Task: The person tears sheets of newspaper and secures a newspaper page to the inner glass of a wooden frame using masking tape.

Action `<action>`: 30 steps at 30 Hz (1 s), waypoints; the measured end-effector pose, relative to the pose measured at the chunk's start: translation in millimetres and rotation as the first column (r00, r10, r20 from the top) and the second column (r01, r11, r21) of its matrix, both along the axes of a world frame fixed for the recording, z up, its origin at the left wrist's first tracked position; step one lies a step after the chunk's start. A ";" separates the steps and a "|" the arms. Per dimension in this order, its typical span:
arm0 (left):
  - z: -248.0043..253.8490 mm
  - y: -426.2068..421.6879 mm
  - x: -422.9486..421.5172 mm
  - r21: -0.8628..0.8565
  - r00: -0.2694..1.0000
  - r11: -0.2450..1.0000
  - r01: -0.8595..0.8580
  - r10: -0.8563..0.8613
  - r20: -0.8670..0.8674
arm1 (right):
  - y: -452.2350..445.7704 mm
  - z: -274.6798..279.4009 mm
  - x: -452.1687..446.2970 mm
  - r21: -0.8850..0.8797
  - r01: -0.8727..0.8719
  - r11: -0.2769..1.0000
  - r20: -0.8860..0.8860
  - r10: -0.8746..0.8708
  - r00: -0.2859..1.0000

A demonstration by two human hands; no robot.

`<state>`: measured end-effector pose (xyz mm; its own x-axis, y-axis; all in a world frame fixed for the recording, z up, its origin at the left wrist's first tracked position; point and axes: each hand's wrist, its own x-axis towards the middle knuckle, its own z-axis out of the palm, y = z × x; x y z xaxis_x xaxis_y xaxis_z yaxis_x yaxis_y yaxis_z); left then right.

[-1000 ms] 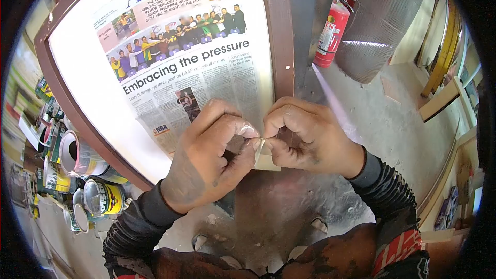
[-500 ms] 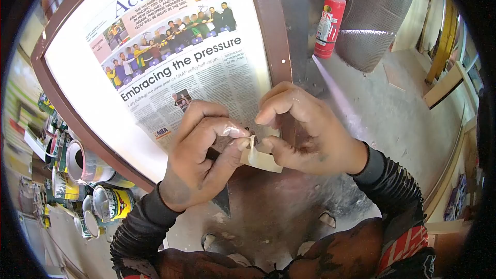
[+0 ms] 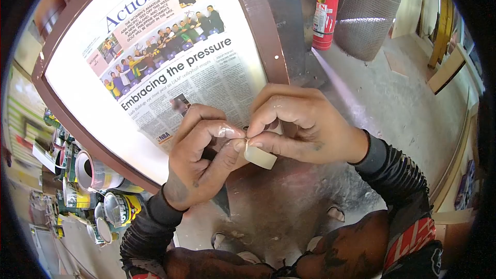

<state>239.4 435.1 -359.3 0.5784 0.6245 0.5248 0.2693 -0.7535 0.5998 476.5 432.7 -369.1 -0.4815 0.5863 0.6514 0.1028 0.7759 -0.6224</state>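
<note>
A short cream strip that looks like masking tape (image 3: 261, 158) curls down between my two hands. My left hand (image 3: 199, 152) pinches its upper end between thumb and index finger, with whitish smears on the finger. Thumb and index finger of my right hand (image 3: 315, 129) are also closed on that end, touching the left fingertips. Beneath and beyond the hands, a newspaper sheet (image 3: 175, 67) headed "Action" lies on a white panel (image 3: 72, 72) with a brown rounded frame (image 3: 270, 31). The exact pinch point is partly hidden by the fingers.
Several paint cans (image 3: 121, 207) crowd the floor at the left. A red fire extinguisher (image 3: 325, 13) stands at the upper right beside a roll of wire mesh (image 3: 367, 13). Wooden pieces (image 3: 448, 70) lean at the far right, above the dusty concrete floor (image 3: 398, 139).
My right thumb and index finger, apart before, have closed on the strip's upper end beside my left fingertips. The camera view has shifted slightly.
</note>
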 end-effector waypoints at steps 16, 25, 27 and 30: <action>2.3 0.5 7.7 -0.041 0.997 0.999 0.000 -0.003 -0.083 | 6.9 -10.0 -5.7 0.039 0.003 0.999 0.028 -0.004 1.000; 5.7 0.3 6.5 0.024 0.990 0.999 -0.026 0.030 -0.137 | 7.4 -5.2 -3.6 0.072 0.081 0.994 0.142 -0.091 0.986; 9.0 3.1 3.5 0.049 0.985 0.999 -0.024 0.032 -0.167 | 9.5 -3.6 -4.9 0.071 0.078 0.994 0.134 -0.087 0.987; 9.6 7.0 -2.0 -0.036 0.993 0.998 -0.048 0.044 -0.107 | 12.1 -2.7 -7.0 0.018 0.060 0.998 0.079 -0.062 0.995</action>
<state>237.4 442.0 -349.7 0.6000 0.6701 0.4369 0.3669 -0.7159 0.5941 469.5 444.8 -371.7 -0.4960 0.6064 0.6215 0.1991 0.7761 -0.5984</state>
